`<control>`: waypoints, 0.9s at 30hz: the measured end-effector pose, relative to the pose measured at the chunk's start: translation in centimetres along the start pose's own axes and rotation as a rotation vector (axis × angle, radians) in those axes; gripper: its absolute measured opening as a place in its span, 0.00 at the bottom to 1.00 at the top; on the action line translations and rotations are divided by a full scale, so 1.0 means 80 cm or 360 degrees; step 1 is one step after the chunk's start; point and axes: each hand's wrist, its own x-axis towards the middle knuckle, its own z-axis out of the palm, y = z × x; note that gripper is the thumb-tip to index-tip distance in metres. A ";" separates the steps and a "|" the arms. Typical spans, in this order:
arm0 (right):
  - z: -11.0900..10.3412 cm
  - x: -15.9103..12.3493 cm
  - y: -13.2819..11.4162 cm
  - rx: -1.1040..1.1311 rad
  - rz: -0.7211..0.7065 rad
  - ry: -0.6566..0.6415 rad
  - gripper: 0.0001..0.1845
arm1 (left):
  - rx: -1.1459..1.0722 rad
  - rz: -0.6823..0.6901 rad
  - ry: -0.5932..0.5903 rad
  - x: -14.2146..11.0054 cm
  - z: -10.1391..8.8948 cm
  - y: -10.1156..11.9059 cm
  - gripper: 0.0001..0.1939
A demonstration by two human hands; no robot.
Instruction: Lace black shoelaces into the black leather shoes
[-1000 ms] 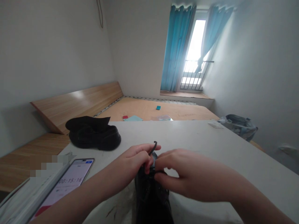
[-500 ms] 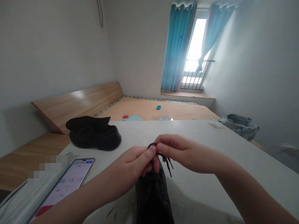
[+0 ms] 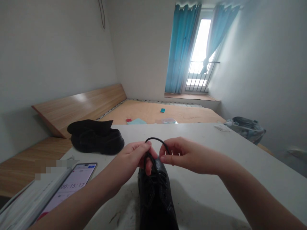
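Note:
A black lace-up shoe (image 3: 155,195) stands on the white table, its toe pointing away from me. Above its toe, my left hand (image 3: 137,155) pinches a black shoelace (image 3: 155,138) between thumb and fingers. The lace arches over to my right hand (image 3: 178,151), whose curled fingers hold its other stretch on the right side of the toe. More lace hangs beneath my left fingers over the shoe's front. The lace ends are hidden by my hands.
A second black shoe (image 3: 97,140) rests at the table's left back, with a dark flat piece (image 3: 90,124) on top. A phone (image 3: 69,185) showing a timer lies at left. Beyond the white table (image 3: 203,198) is a wooden bed; a lined bin (image 3: 248,129) stands right.
My hands have drawn apart, the left moving slightly left and the right a little right. The lace between them has opened into a wider arch.

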 end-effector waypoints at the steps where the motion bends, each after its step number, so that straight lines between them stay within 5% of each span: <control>1: 0.002 0.002 0.001 0.0010 -0.0016 -0.0058 0.12 | -0.0005 0.0025 -0.0020 0.000 0.001 0.000 0.21; 4: 0.007 0.005 0.003 0.0189 -0.0085 -0.0299 0.12 | 0.0045 0.0147 -0.0062 0.000 0.003 0.000 0.22; 10: 0.020 0.007 0.006 -0.0119 -0.0037 0.0067 0.20 | 0.0338 0.0369 -0.0176 -0.004 0.000 0.003 0.17; 16: 0.031 0.023 0.020 0.0053 -0.0080 -0.0186 0.14 | 0.0977 0.0622 -0.0126 -0.016 -0.003 0.015 0.12; 20: 0.035 0.031 0.025 0.0105 -0.0242 -0.0048 0.09 | 0.1180 0.0653 -0.0114 -0.024 -0.006 0.023 0.11; 24: 0.036 0.032 0.024 0.0142 -0.0124 -0.0047 0.14 | 0.1251 0.0660 -0.0159 -0.029 -0.010 0.029 0.13; 27: 0.035 0.032 0.023 0.0513 -0.0087 -0.0105 0.09 | 0.1247 0.0644 -0.0203 -0.031 -0.012 0.033 0.15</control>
